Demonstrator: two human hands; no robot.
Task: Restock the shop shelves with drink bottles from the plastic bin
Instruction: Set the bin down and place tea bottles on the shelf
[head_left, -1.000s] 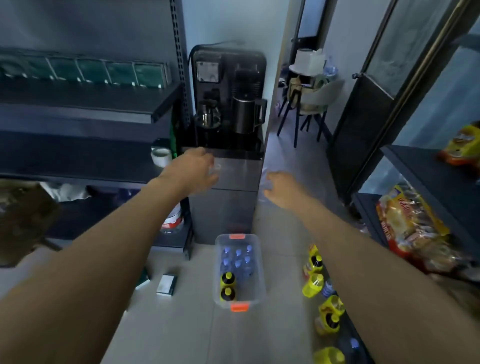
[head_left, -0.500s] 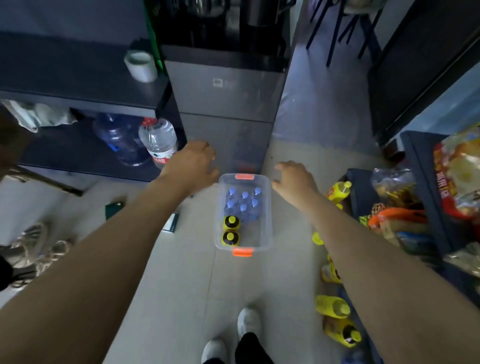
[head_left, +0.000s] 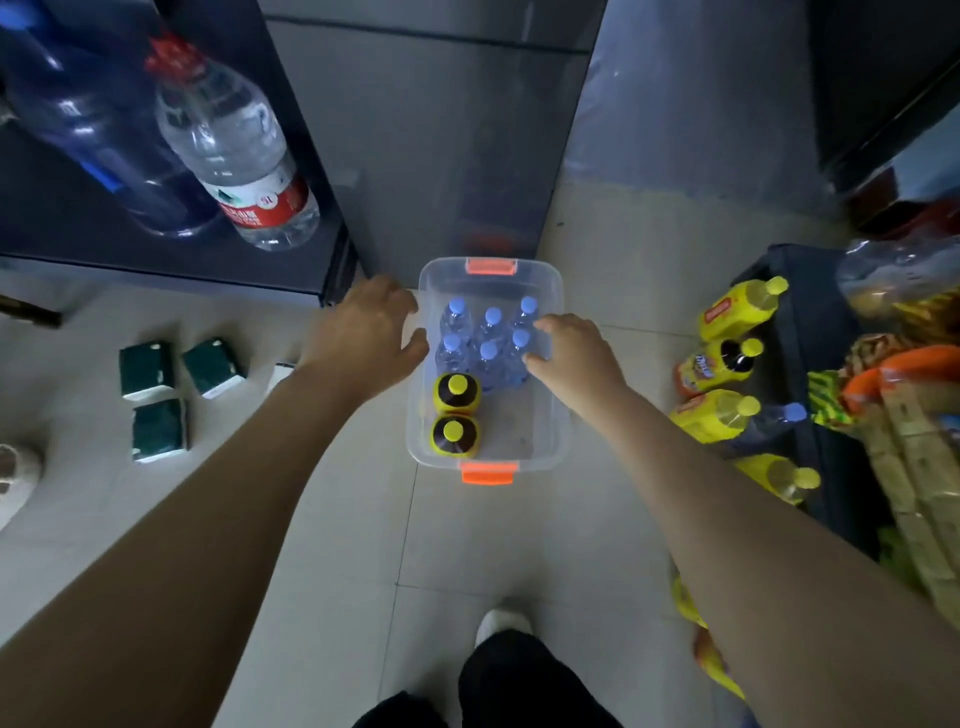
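— What has changed? A second ago both arms were stretched out up by the drinks machine.

— They have come down, and the view has tipped down with them. Starting at the left, the big water bottle (head_left: 234, 150) on the left shelf (head_left: 171, 265) and the green packets (head_left: 150, 369) on the floor (head_left: 337, 519) are untouched. The left hand (head_left: 363, 332) has dropped to the left wall of the bin (head_left: 519, 426), fingers loosely spread and holding nothing. I can't tell whether the thumb touches the rim.

— And the bin itself?

— It sits on the floor in front of the person, its far end up against the grey cabinet (head_left: 441, 130). Six small water bottles (head_left: 485, 338) with blue caps stand at the far end, and two yellow-capped bottles (head_left: 456, 410) stand by the near left wall. Nothing has been lifted out.

— The right hand?

— That is the real change. Half a second ago the right hand (head_left: 576, 353) hung outside the bin's far right corner. Now it is over the inside, fingers parted and right at the rightmost water bottles. I don't see it closed round one.

— So the picking starts here.

— I'd say so: the reach is made and the grasp comes next. The yellow bottles (head_left: 727, 358) on the bottom shelf (head_left: 821, 338) at the right are near, so my guess is the load goes there.
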